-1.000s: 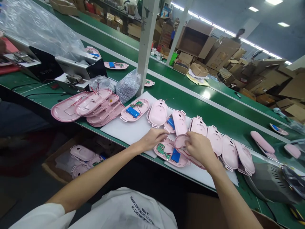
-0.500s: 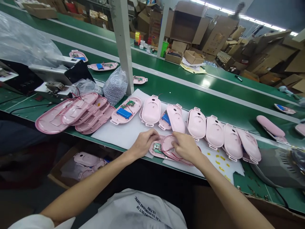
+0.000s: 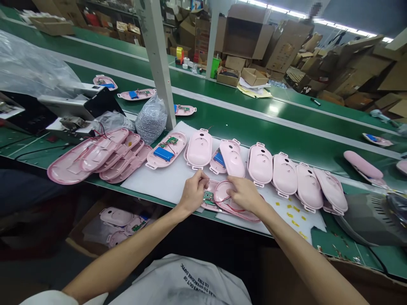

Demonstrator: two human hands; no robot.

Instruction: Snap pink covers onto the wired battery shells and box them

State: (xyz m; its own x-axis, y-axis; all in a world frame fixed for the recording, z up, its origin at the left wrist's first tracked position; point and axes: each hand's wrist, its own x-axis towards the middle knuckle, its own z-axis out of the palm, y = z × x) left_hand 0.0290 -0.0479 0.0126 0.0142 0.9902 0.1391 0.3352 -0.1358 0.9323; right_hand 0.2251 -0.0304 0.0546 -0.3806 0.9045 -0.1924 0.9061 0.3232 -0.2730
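- Head view, nearest: the green workbench (image 3: 32, 148) has its front edge just before the person, with the white foam sheet (image 3: 152, 185) reaching nearly to it.
- An open pink oval plastic shell (image 3: 211, 185) with a green circuit board lies on the foam beside that edge, between the hands.
- Left hand (image 3: 193, 190): fingers curled, thumb near fingertips, at the shell's left end; I cannot tell whether it pinches anything.
- Right hand (image 3: 244, 192): closed on the rim of a pink rounded plastic cover (image 3: 224, 190), which overlaps the shell, red wires across it.
- Foam lies open left of the left hand; small yellow tabs (image 3: 295, 208) dot it rightward.
- Close behind, a row of covered pink shells (image 3: 261, 163) leaves little room.
- Beyond, a broad glossy green surface (image 3: 254, 123) stretches towards brown cardboard cartons (image 3: 244, 36).
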